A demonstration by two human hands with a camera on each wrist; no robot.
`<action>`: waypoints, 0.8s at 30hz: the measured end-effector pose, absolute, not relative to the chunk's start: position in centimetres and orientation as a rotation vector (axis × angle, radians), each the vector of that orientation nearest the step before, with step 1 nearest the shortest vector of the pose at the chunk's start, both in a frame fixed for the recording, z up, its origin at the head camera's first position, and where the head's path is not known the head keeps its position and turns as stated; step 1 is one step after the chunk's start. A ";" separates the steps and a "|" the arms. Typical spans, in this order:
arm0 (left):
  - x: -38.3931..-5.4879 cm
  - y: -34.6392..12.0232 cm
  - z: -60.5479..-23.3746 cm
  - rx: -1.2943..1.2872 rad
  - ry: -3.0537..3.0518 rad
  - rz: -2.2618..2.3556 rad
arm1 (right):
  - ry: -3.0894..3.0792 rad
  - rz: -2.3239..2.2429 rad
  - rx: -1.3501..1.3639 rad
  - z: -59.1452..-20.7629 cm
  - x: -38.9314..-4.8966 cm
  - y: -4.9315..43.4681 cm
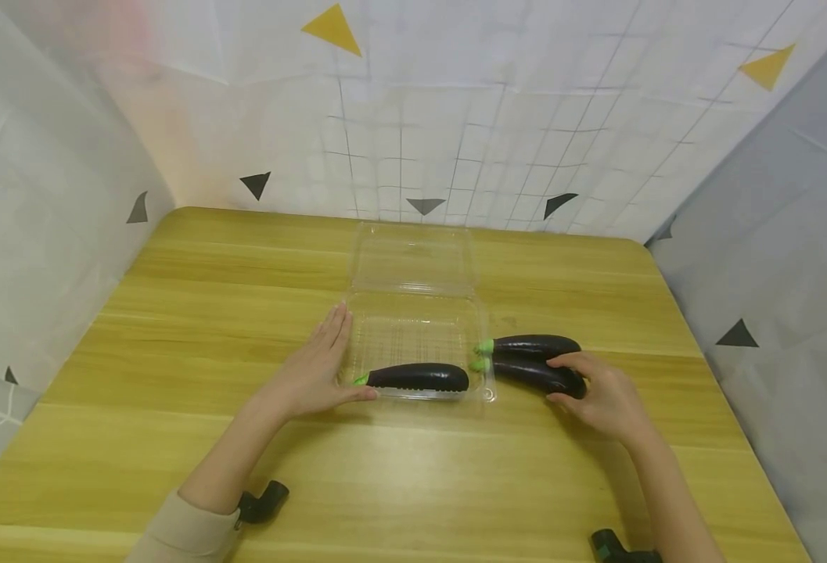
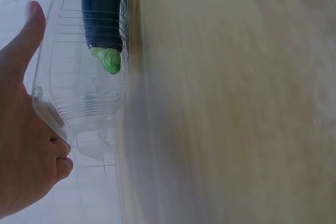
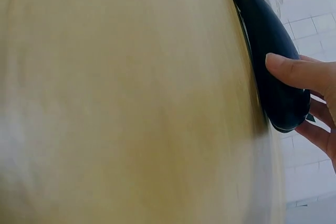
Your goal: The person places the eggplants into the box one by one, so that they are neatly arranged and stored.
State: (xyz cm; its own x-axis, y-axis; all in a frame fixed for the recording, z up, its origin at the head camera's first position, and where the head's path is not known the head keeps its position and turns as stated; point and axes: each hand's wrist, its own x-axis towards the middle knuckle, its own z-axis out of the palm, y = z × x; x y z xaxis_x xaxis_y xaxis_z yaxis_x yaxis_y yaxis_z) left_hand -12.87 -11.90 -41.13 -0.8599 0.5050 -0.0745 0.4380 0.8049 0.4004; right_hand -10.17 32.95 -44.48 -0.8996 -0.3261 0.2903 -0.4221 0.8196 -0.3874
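Note:
A clear plastic clamshell box (image 1: 413, 305) lies on the table with its lid (image 1: 413, 254) folded back, away from me. One dark eggplant (image 1: 420, 377) with a green stem rests along the box's front side. My left hand (image 1: 313, 377) touches the box's left side, fingers straight and thumb along the front corner. Right of the box, two more eggplants lie side by side, their stems toward it. My right hand (image 1: 605, 393) grips the nearer eggplant (image 3: 273, 61) by its thick end, thumb on the front. Just behind it lies the farther eggplant (image 1: 536, 345).
The wood-grain table (image 1: 413, 477) has a white patterned backdrop (image 1: 455, 117) at its back edge, and similar sheets hang at both sides. Dark wrist-mounted devices show below each hand, the left one (image 1: 264, 502) and the right one (image 1: 617, 547).

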 end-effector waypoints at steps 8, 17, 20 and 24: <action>-12.9 -11.9 -41.1 0.748 2.820 0.558 | -2.794 0.646 0.586 -44.4 -9.9 32.9; -12.8 -11.9 -41.2 0.753 2.822 0.573 | -2.777 0.642 0.539 -43.5 -9.1 33.2; -12.8 -11.9 -41.3 0.754 2.823 0.569 | -2.752 0.640 0.549 -43.1 -9.0 33.4; -12.8 -11.9 -41.3 0.758 2.825 0.558 | -2.710 0.618 0.552 -42.6 -9.0 33.6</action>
